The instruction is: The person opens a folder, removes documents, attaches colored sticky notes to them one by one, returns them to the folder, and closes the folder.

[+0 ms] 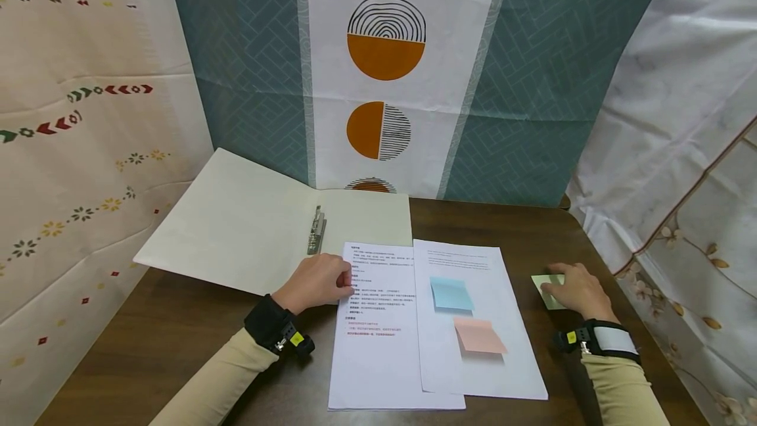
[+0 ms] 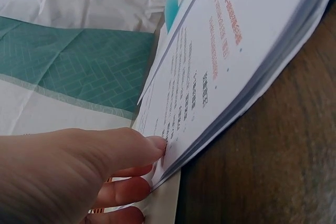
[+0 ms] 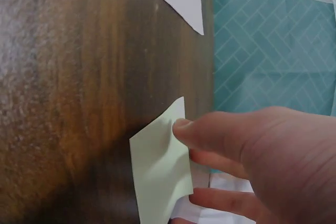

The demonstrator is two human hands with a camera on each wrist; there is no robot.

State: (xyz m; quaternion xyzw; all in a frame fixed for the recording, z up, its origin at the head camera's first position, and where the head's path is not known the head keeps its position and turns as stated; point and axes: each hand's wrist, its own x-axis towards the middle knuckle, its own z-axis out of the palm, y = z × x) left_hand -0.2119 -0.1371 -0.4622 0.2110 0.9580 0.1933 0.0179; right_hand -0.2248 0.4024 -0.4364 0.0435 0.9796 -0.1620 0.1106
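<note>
My left hand (image 1: pixel 316 283) is at the left edge of a stack of printed paper (image 1: pixel 378 373). In the left wrist view the thumb lies on the top sheet and the curled fingers are at the edge below, pinching the stack. On the right of the table, my right hand (image 1: pixel 581 291) pinches a pale green sticky note (image 3: pixel 160 166), thumb on its face and fingers behind it. A loose printed sheet (image 1: pixel 503 367) overlaps the stack and bears a blue sticky note (image 1: pixel 451 294) and a pink sticky note (image 1: pixel 479 336), both with lifted lower edges.
An open cream folder (image 1: pixel 236 215) with a metal clip (image 1: pixel 317 232) lies at the back left, its right side partly under the stack. Patterned cloth (image 1: pixel 254 51) hangs behind the wooden table (image 1: pixel 148 347), with white cloth (image 1: pixel 662 169) along the right side.
</note>
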